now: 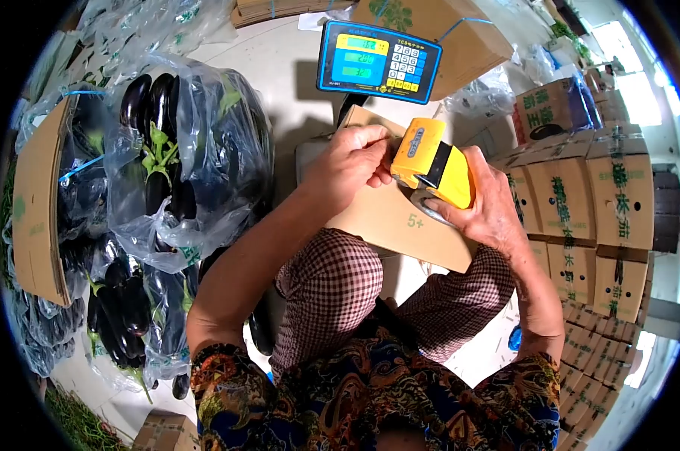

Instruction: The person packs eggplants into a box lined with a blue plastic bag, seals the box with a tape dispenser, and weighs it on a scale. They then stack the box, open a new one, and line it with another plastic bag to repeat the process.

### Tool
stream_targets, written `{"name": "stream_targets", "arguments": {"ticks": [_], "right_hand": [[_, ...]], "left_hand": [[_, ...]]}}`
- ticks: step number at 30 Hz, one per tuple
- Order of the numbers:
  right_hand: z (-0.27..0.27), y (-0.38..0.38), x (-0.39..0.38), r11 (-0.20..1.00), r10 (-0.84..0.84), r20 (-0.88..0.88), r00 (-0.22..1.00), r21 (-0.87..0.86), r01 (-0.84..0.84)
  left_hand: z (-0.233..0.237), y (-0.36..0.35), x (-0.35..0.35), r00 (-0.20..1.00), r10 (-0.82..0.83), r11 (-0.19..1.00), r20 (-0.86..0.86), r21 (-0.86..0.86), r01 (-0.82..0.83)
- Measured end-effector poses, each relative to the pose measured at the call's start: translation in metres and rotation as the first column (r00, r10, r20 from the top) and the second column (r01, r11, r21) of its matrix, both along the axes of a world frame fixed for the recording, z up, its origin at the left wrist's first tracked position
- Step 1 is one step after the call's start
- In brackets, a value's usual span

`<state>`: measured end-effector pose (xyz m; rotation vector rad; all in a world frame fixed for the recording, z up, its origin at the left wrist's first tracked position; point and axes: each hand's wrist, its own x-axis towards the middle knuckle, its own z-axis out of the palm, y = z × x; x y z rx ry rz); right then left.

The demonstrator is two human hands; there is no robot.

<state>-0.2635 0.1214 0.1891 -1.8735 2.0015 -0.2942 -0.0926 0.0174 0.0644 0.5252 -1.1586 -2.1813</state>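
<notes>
A yellow tape dispenser (453, 179) with a black band is held in my right hand (490, 199), whose fingers wrap round its right side. Close to the dispenser's left end is my left hand (353, 167), its fingers pinched together; what they hold, if anything, is too small to make out. Beneath both hands lies a flat brown cardboard piece (393, 218) marked "5+", its lower part over my knees.
Beyond my hands stands a scale display (380, 62) with lit digits. Eggplants (159, 105) in clear plastic bags lie on the left beside a cardboard sheet (35, 203). Printed cartons (618, 199) are stacked on the right.
</notes>
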Motion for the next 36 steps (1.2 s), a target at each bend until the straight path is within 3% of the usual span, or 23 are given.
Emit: {"name": "stream_targets", "arguments": {"ticks": [2, 8, 9, 11, 12, 14, 16, 19, 22, 23, 24, 26, 27, 31, 36], "right_hand": [[-0.001, -0.001, 0.000, 1.000, 0.010, -0.016, 1.000, -0.007, -0.011], [0.002, 0.001, 0.002, 0.998, 0.049, -0.036, 0.998, 0.030, -0.048], [-0.001, 0.002, 0.001, 0.994, 0.098, -0.068, 0.993, -0.041, -0.101], [0.004, 0.006, -0.002, 0.997, 0.073, -0.068, 0.995, 0.002, -0.073], [0.005, 0.008, -0.005, 0.998, 0.064, -0.066, 0.996, 0.020, -0.062], [0.003, 0.011, -0.014, 0.995, 0.096, -0.116, 0.989, 0.044, -0.091], [0.003, 0.007, -0.009, 0.989, 0.146, -0.209, 0.967, 0.047, -0.139], [0.000, 0.004, -0.007, 0.992, 0.124, -0.170, 0.978, 0.023, -0.122], [0.002, 0.007, -0.004, 0.993, 0.116, -0.160, 0.980, 0.042, -0.111], [0.002, 0.007, -0.004, 0.993, 0.114, -0.173, 0.978, 0.048, -0.107], [0.003, 0.007, -0.004, 0.993, 0.111, -0.187, 0.976, 0.056, -0.102], [0.003, 0.007, -0.003, 0.994, 0.104, -0.188, 0.977, 0.063, -0.093], [0.003, 0.007, -0.004, 0.994, 0.099, -0.177, 0.979, 0.063, -0.090], [0.003, 0.008, -0.007, 0.994, 0.099, -0.145, 0.984, 0.055, -0.092], [0.001, 0.006, -0.008, 0.994, 0.096, -0.153, 0.984, 0.060, -0.088]], "left_hand": [[-0.001, 0.002, 0.000, 0.995, 0.095, 0.974, -0.023, -0.203, -0.098], [0.007, -0.012, 0.016, 0.938, 0.231, 0.915, 0.258, -0.386, -0.119], [0.004, -0.021, 0.027, 0.952, 0.201, 0.929, 0.230, -0.352, -0.111], [-0.009, -0.039, 0.053, 0.910, 0.349, 0.936, 0.225, -0.035, -0.350], [-0.017, -0.057, 0.082, 0.857, 0.379, 0.925, 0.348, -0.132, -0.356], [-0.058, -0.080, 0.123, 0.874, 0.416, 0.900, 0.253, 0.023, -0.435], [-0.063, -0.075, 0.122, 0.848, 0.466, 0.863, 0.251, 0.082, -0.498], [-0.063, -0.077, 0.124, 0.852, 0.439, 0.891, 0.286, -0.014, -0.454], [-0.062, -0.072, 0.122, 0.758, 0.515, 0.857, 0.400, -0.255, -0.448], [-0.071, -0.076, 0.125, 0.679, 0.576, 0.806, 0.454, -0.453, -0.380], [-0.076, -0.074, 0.121, 0.569, 0.713, 0.649, 0.410, -0.693, -0.315], [-0.084, -0.070, 0.112, 0.371, 0.911, 0.212, 0.178, -0.976, -0.052], [-0.078, -0.065, 0.107, 0.334, 0.892, 0.319, 0.305, -0.948, 0.014], [-0.069, -0.051, 0.090, 0.163, 0.834, 0.452, 0.527, -0.823, 0.345], [-0.078, -0.047, 0.075, 0.102, 0.844, 0.435, 0.527, -0.783, 0.444]]}}
